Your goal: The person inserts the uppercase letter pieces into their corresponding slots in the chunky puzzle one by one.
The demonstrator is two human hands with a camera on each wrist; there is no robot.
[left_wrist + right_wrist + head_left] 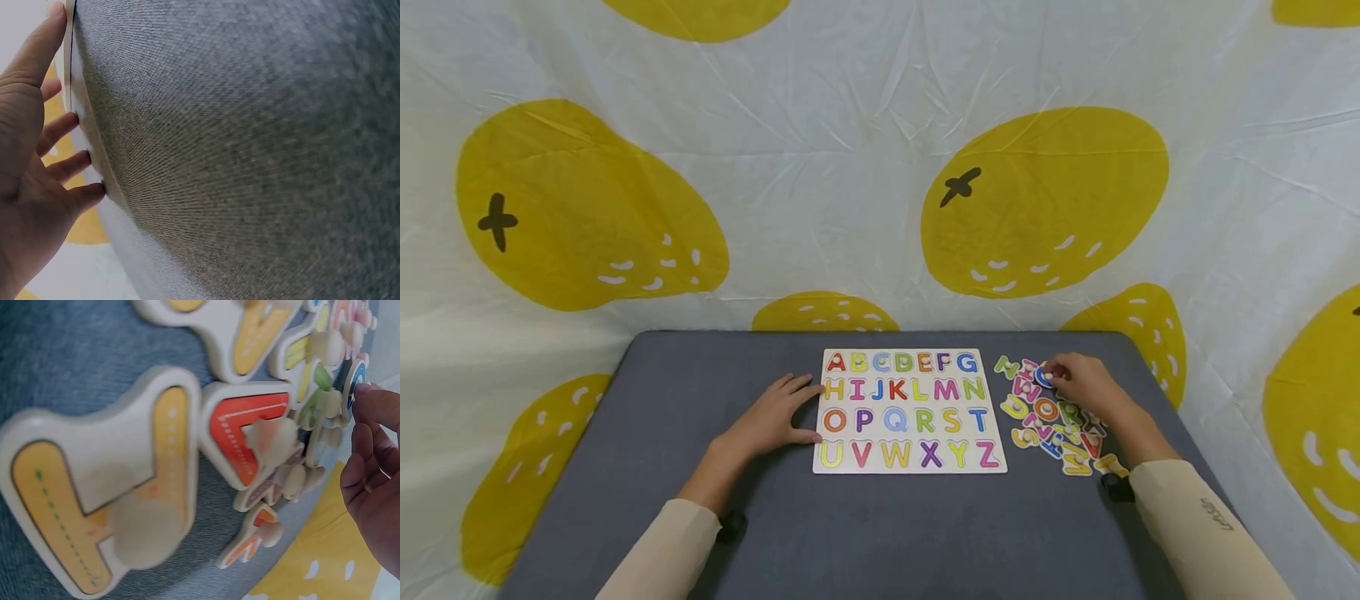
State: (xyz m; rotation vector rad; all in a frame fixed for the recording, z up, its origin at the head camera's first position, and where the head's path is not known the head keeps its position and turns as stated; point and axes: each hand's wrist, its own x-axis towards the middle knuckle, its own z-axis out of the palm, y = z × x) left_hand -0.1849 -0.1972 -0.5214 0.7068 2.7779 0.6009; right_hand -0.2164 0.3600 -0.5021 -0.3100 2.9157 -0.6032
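The alphabet puzzle board [910, 403] lies flat with its letters in four rows. Small knobs show on the first letters of its top row. Along the board's left edge rests my left hand [777, 417], thumb and a fingertip against the side; in the left wrist view the thumb [37, 47] meets the rim and the other fingers spread over the table. Thumb and finger of my right hand [1081, 381] pinch a blue letter piece [1042, 377] at the far side of the pile; in the right wrist view this blue piece [355, 380] stands tilted on edge.
Loose knobbed letter pieces lie jumbled right of the board, among them an orange O [1046, 409], a yellow U [1015, 407] and a red V [1091, 445]. All rest on a dark grey table [880, 533]. A lemon-patterned cloth [850, 183] hangs behind it.
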